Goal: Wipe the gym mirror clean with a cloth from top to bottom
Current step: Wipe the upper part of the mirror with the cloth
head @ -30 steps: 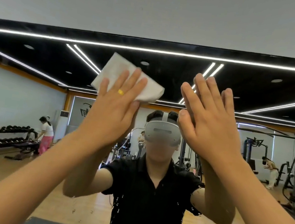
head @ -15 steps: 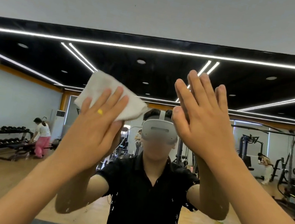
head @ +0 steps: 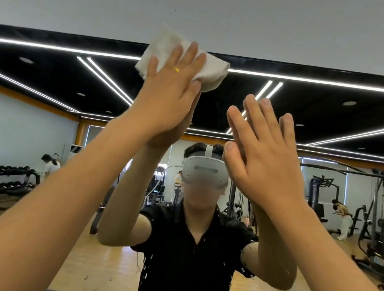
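Cloth [head: 164, 48] pressed under flat left hand [head: 167, 102] (high on mirror [head: 341, 124]).

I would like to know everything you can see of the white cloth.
The cloth is white, soft-looking and folded into a thick, rumpled pad. The left hand presses it flat against the mirror with straight fingers spread over its lower middle. It sits at the mirror's top edge, its upper corner reaching over the grey wall above.

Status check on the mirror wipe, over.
Left hand flat, pressing cloth at top edge of mirror. Right hand open, flat against it, lower. No obstruction seen below cloth.
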### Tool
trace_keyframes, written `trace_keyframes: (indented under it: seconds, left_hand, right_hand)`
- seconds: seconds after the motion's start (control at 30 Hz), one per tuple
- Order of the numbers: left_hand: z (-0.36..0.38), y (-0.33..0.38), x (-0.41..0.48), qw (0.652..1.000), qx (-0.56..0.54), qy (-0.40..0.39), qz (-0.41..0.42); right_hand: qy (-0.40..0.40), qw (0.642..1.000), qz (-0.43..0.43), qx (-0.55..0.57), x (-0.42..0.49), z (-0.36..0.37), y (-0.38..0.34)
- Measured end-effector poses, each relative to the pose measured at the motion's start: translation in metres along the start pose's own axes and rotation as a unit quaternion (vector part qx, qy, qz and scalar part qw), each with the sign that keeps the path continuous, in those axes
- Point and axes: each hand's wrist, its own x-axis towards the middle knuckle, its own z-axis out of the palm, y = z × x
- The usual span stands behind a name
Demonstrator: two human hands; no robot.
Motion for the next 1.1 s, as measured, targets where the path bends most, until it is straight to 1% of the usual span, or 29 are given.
trace_keyframes:
  seconds: [0.1,0.23,0.3,0.37,0.47,0.6,0.73,0.8,0.93,1.0,1.1]
  left_hand:
    - [0.009,-0.005,-0.035,0.999,0.020,0.011,0.024]
    - [0.023,-0.006,-0.107,1.000,-0.005,-0.003,0.019]
    - [0.032,-0.006,-0.139,1.000,0.012,-0.004,0.020]
    - [0.038,-0.005,-0.151,0.999,0.026,-0.003,0.018]
    - [0.037,0.001,-0.132,1.000,0.014,0.010,0.010]
    - [0.028,0.010,-0.080,0.999,0.015,0.029,0.011]
    - [0.013,0.024,-0.012,1.000,0.016,0.023,-0.012]
    - [0.009,0.031,0.009,0.999,0.020,0.016,-0.022]
    - [0.012,0.032,-0.010,1.000,0.017,0.023,-0.007]
    - [0.016,0.028,-0.037,1.000,0.011,0.029,-0.003]
    - [0.025,0.026,-0.091,1.000,0.013,0.018,-0.014]
  right_hand:
    - [-0.001,1.000,0.001,0.001,-0.001,0.001,0.000]
    - [-0.003,1.000,0.001,0.003,0.000,0.001,0.001]
    - [-0.001,1.000,0.000,0.001,0.000,0.002,0.001]
    - [0.000,1.000,0.000,0.000,0.000,0.002,0.001]
    - [0.001,1.000,-0.002,-0.003,0.000,0.003,0.001]
    - [0.011,1.000,-0.004,-0.006,0.000,0.002,0.001]
    - [0.013,1.000,-0.009,-0.004,0.000,0.001,0.000]
    - [0.013,1.000,-0.010,-0.003,0.000,0.000,0.001]
    - [0.010,1.000,-0.008,0.000,0.001,0.000,0.001]
    - [0.013,1.000,-0.010,0.005,0.001,0.001,0.001]
    - [0.012,1.000,-0.014,0.008,0.001,0.002,0.002]
